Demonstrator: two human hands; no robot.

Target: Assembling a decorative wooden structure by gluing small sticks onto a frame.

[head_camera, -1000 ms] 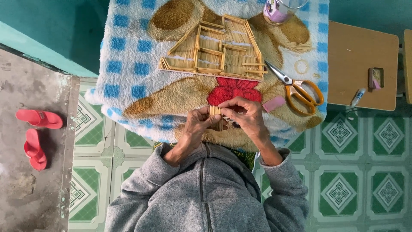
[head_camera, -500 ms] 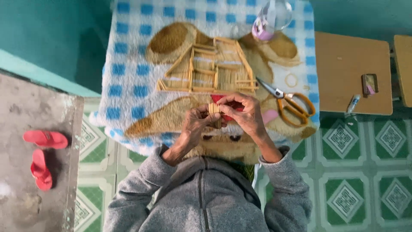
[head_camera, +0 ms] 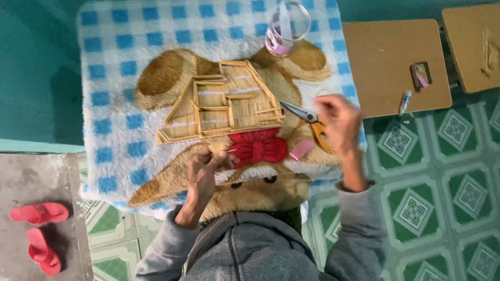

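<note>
Two hands: right hand [head_camera: 337, 120] covers scissors [head_camera: 311, 123].

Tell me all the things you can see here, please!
Stick house model: one, tan, flat on the blanket's middle.
Blanket: one, blue-and-white checks with a brown bear picture, under everything.
Scissors: one pair, orange handles, right of the house.
Clear jar: one, pinkish bottom, top of the blanket.
Pink scrap: one, beside the red bow.
Brown boards: two, right side.
Small tube: one, at the nearer board's edge.
Sandals: two, red, lower left.
Floor tiles: green-and-white.
Left hand: pinching small sticks.
Right hand: over the scissors' handles, blurred.
</note>
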